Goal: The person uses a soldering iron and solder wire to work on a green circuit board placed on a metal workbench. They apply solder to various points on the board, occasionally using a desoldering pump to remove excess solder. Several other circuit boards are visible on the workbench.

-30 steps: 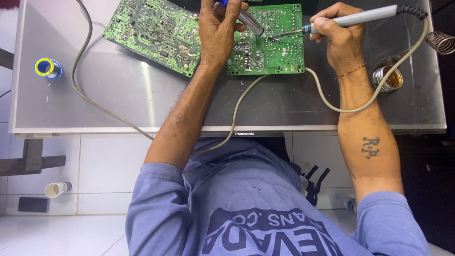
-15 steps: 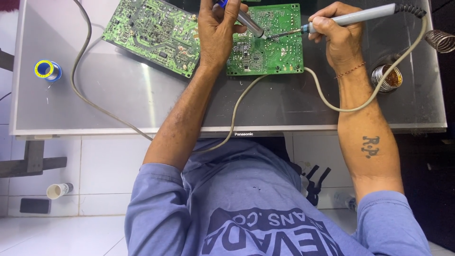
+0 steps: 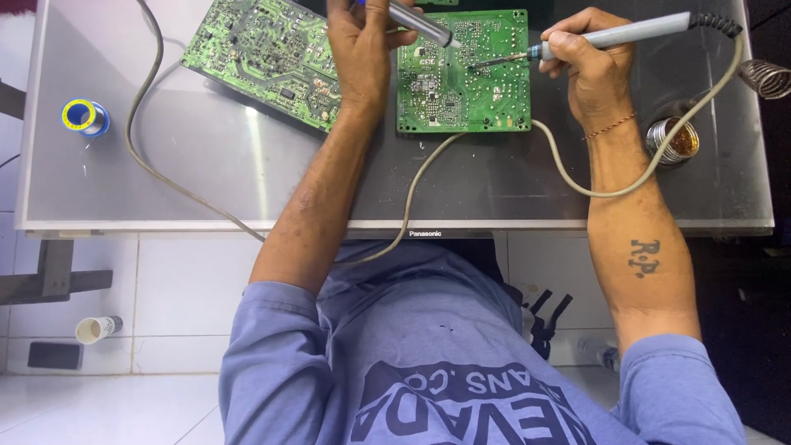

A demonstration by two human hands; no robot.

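Note:
My left hand (image 3: 360, 51) grips a grey pen-shaped desoldering pump (image 3: 424, 23), its tip angled down over a square green circuit board (image 3: 461, 82). My right hand (image 3: 587, 66) holds a grey soldering iron (image 3: 614, 35) by its handle, and the metal tip touches the same board near its middle. Both tool tips are close together, a few centimetres apart. A second, larger green circuit board (image 3: 259, 53) lies tilted to the left, partly under my left wrist.
The boards rest on a flat grey screen panel (image 3: 206, 173). A solder spool (image 3: 84, 117) sits at its left, a round flux tin (image 3: 674, 138) and a coiled iron stand (image 3: 765, 78) at its right. Grey cables (image 3: 148, 169) loop across the panel.
Both hands hold nearly the same pose. The iron's tip has shifted slightly on the square board.

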